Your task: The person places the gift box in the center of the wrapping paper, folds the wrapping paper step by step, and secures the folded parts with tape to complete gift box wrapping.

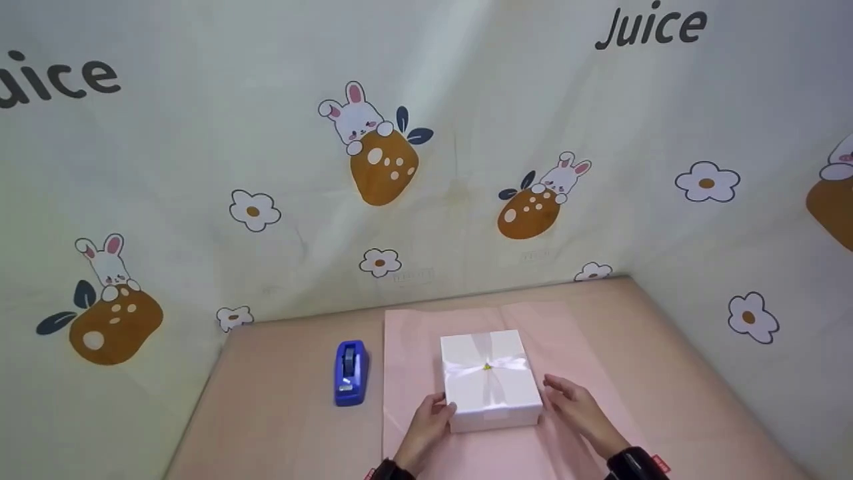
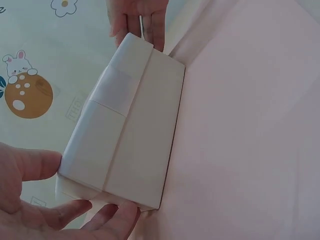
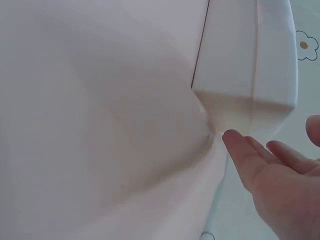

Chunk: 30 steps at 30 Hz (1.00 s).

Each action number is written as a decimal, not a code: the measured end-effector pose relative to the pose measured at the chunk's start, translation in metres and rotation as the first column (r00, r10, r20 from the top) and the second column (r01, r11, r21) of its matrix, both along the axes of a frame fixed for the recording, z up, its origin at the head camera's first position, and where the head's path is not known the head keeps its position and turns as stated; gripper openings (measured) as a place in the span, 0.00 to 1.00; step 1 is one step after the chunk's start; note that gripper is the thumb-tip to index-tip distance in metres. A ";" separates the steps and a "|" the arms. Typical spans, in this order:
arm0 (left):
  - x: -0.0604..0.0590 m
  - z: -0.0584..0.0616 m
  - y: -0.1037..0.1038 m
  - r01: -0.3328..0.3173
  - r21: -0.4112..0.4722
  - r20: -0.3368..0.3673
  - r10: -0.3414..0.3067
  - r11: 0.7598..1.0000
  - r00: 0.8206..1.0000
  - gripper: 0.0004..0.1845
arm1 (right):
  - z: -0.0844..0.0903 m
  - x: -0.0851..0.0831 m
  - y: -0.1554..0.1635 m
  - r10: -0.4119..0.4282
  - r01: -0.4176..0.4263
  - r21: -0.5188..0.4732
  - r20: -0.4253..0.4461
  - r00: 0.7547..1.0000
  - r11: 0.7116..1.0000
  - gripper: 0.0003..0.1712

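A white gift box (image 1: 490,390) lies on a sheet of pink wrapping paper (image 1: 413,347). A pale ribbon (image 1: 510,364) crosses its lid, with a small yellow-green detail at the centre. My left hand (image 1: 426,423) touches the box's left end; in the left wrist view its thumb lies by the lid's edge and its fingers along the lower side. Beside the box's right end is my right hand (image 1: 580,410), fingers extended and nothing held. In the right wrist view its fingertips (image 3: 231,136) come close to a raised paper fold (image 3: 200,155); contact is unclear.
A blue tape dispenser (image 1: 351,373) stands on the table (image 1: 280,393), left of the paper. Behind the table hangs a pale cloth (image 1: 466,100) printed with rabbits, fruit and flowers. The paper has creases (image 1: 566,433) near the right hand.
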<state>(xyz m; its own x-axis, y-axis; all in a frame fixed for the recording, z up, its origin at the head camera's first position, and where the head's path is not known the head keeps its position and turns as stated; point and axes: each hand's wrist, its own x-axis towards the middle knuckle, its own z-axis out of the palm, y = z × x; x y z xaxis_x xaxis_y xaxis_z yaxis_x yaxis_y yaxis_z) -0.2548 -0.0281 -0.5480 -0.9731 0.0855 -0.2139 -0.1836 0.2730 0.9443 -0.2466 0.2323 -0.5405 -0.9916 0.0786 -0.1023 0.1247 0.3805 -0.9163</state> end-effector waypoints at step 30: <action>-0.004 0.003 0.021 -0.145 -0.812 -0.524 -0.596 0.565 0.609 0.33 | -0.004 0.021 0.109 -0.167 0.163 0.035 0.233 0.958 0.986 0.32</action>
<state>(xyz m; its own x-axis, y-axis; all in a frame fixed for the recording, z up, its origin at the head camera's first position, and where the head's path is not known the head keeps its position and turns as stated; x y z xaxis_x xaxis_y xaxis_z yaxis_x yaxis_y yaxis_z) -0.2586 -0.0075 -0.5449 -0.7717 0.5061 0.3852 0.5850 0.8025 0.1177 -0.2257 0.3411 -0.5449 -0.9132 0.2426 -0.3274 0.3971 0.3499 -0.8485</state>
